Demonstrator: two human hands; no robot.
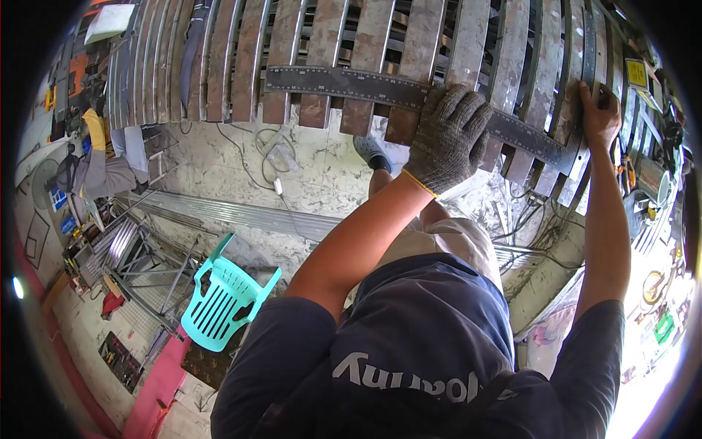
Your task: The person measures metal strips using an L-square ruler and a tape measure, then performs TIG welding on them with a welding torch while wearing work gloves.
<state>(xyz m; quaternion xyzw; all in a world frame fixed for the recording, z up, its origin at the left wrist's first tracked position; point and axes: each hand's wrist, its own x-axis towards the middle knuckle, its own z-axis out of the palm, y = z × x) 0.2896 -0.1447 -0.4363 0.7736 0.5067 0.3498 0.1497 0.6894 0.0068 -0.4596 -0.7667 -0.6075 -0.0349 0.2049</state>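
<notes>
A long black metal square (351,83) with white scale marks lies across a row of rusty steel bars (314,55). My left hand (450,135), in a grey knit glove with a yellow cuff edge, lies over its long arm with the fingers together. At the right, the other arm of the square runs up along the bars. My right hand (602,117) is bare, with its fingers curled at the edge of that arm. What lies under its fingertips is partly hidden.
Below the left end of the bars stands a turquoise plastic chair (223,306) near a metal frame (150,274). Long metal profiles (241,212) and cables lie on the floor. A co-worker (110,175) with a yellow glove is at the far left.
</notes>
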